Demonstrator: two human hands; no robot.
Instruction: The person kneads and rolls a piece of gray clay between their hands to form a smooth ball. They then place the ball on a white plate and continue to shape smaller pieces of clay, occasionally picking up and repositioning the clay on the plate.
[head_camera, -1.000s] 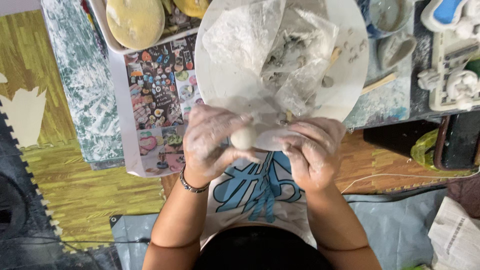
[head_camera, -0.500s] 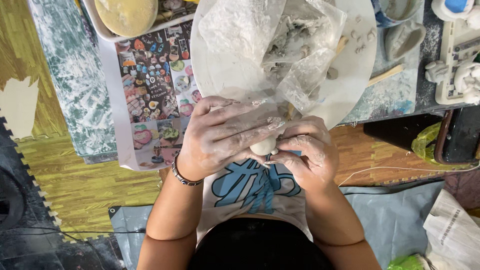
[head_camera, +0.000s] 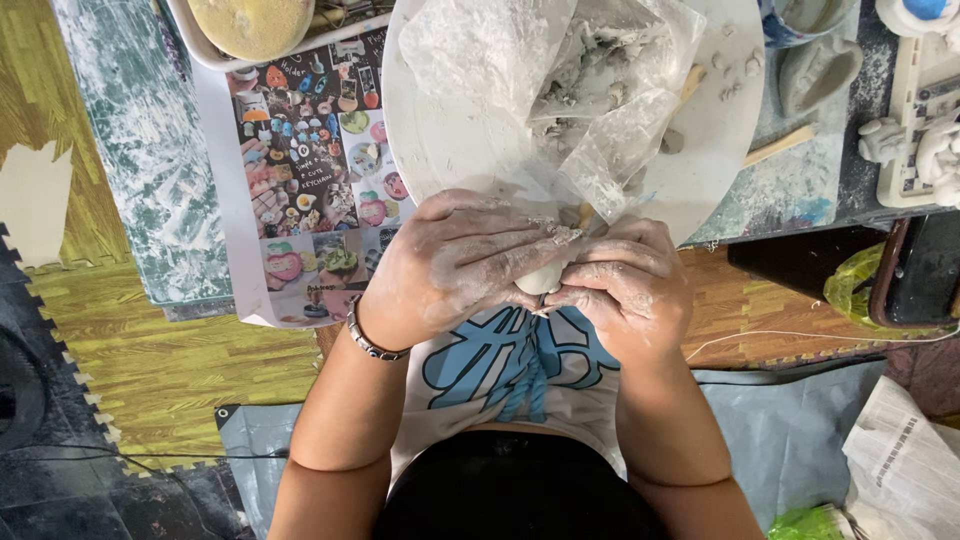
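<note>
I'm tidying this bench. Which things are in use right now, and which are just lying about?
In use:
left hand
right hand
pale clay lump pressed between them
round white board
clay-smeared plastic bag

Lying about:
picture sheet
wooden sticks
yellow sponge
grey clay dish

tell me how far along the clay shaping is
Done: small grey clay bits lie on the round white board, and the clear plastic bag of grey clay is open. In hand: the left hand and right hand press a small pale clay lump. Left: it looks unformed.
</note>
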